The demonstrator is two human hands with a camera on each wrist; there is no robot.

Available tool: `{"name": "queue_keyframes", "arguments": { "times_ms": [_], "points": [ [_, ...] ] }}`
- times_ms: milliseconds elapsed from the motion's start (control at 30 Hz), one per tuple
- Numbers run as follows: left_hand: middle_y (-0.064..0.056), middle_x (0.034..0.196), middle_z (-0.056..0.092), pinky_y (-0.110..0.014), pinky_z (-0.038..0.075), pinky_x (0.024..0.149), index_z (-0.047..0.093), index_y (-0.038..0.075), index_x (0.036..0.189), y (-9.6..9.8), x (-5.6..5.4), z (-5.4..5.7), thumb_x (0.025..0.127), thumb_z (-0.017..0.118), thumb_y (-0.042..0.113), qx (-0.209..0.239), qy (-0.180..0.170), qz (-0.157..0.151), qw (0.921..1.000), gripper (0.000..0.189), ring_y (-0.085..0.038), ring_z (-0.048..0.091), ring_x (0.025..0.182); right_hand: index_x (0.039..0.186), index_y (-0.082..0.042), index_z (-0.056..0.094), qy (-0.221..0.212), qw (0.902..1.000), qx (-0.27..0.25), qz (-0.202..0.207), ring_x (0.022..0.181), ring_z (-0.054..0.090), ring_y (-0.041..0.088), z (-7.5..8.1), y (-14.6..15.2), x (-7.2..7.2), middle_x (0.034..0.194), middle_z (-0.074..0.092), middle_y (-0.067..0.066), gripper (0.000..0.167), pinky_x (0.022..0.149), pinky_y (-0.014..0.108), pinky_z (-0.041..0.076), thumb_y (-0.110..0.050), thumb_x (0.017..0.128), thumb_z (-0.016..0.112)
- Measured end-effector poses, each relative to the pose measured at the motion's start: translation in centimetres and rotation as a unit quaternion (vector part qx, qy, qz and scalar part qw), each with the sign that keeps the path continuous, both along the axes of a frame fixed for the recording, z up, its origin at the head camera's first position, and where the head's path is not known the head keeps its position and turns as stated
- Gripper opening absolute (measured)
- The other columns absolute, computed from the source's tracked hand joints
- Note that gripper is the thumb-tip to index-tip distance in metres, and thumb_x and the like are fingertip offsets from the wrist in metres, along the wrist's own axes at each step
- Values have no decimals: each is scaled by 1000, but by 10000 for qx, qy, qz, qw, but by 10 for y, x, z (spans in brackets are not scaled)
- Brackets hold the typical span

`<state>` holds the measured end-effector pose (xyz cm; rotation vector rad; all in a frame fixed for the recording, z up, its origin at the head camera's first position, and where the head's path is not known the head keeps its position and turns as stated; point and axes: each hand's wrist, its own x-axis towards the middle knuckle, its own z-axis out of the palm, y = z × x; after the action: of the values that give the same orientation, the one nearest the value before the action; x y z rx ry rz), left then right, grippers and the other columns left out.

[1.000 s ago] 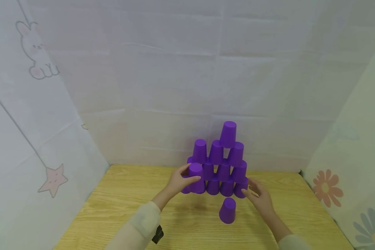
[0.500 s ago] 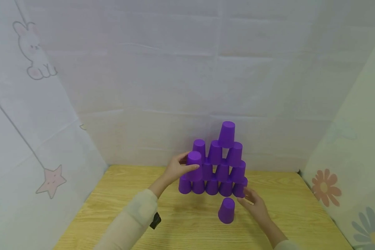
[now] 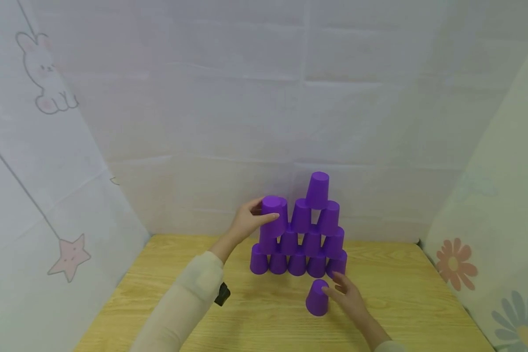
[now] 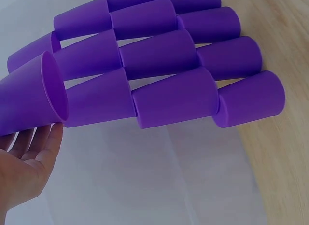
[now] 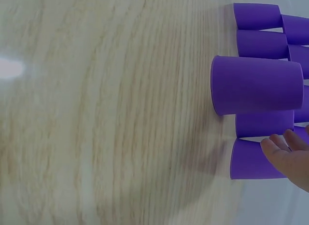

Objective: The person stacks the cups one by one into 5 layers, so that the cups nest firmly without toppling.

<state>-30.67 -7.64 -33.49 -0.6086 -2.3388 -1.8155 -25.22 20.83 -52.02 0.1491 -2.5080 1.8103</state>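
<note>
My left hand [image 3: 245, 224] holds a purple cup [image 3: 274, 230] upside down between thumb and fingers, at the left side of a stepped pyramid of purple cups [image 3: 311, 243]. In the left wrist view the rim of that held cup [image 4: 30, 95] faces the stacked cups. It partly hides the left cup of the third row. One cup [image 3: 319, 189] tops the pyramid, towards its right side. A single upside-down cup [image 3: 317, 302] stands on the table in front. Beside it is my right hand [image 3: 351, 299], fingers loosely bent; the right wrist view shows a gap between hand and cup [image 5: 256, 86].
The pyramid rests on a wood-grain table [image 3: 264, 327] near its back edge. White cloth [image 3: 229, 117] hangs behind and at both sides. A small black object [image 3: 222, 294] shows by the left sleeve [image 3: 189, 293].
My left hand has raised its cup from the lower rows to the third row's height. My right hand has moved left and down from the pyramid's right corner towards the single cup.
</note>
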Motion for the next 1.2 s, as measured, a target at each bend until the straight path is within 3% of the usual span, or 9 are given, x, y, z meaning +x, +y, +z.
{"name": "queue_keyframes", "arguments": {
  "times_ms": [267, 667, 867, 1067, 1200],
  "points": [
    [1, 102, 58, -32, 46, 76, 53, 16, 118, 6, -26, 0, 70, 70, 38, -204, 4, 350, 9992, 55, -17, 53, 93, 127, 5, 35, -190, 9998, -6, 35, 105, 40, 44, -6, -8, 4, 120, 39, 30, 67, 81, 47, 41, -20, 74, 68],
    [-4, 106, 56, -36, 44, 80, 51, 18, 120, 16, -43, 16, 71, 68, 38, -66, 26, 376, 9993, 56, -20, 50, 98, 124, 9, 35, -1, 9989, -374, 274, 100, 46, 42, -18, -12, 2, 112, 47, 26, 63, 79, 44, 43, -10, 74, 68],
    [-2, 104, 57, -32, 44, 80, 50, 16, 121, 20, -49, 17, 72, 69, 36, 62, 67, 528, 9986, 57, -18, 52, 96, 120, 11, 38, 171, 9991, -311, 226, 97, 48, 41, -17, -15, 1, 107, 49, 24, 59, 78, 42, 45, -7, 72, 68],
    [-2, 107, 55, -33, 43, 81, 46, 14, 125, 26, -55, 17, 70, 69, 38, 127, -13, 853, 9963, 64, -18, 51, 98, 121, 9, 38, 72, 9996, -176, 219, 98, 48, 40, -17, -19, 2, 109, 48, 25, 61, 78, 44, 44, -10, 72, 69],
    [-4, 109, 54, -33, 43, 81, 46, 13, 125, 31, -59, 16, 71, 69, 37, 113, -5, 886, 9960, 64, -18, 50, 98, 120, 9, 39, 99, 9995, -188, 238, 97, 49, 39, -18, -19, 2, 109, 49, 25, 59, 79, 45, 44, -11, 73, 68]
  ]
}}
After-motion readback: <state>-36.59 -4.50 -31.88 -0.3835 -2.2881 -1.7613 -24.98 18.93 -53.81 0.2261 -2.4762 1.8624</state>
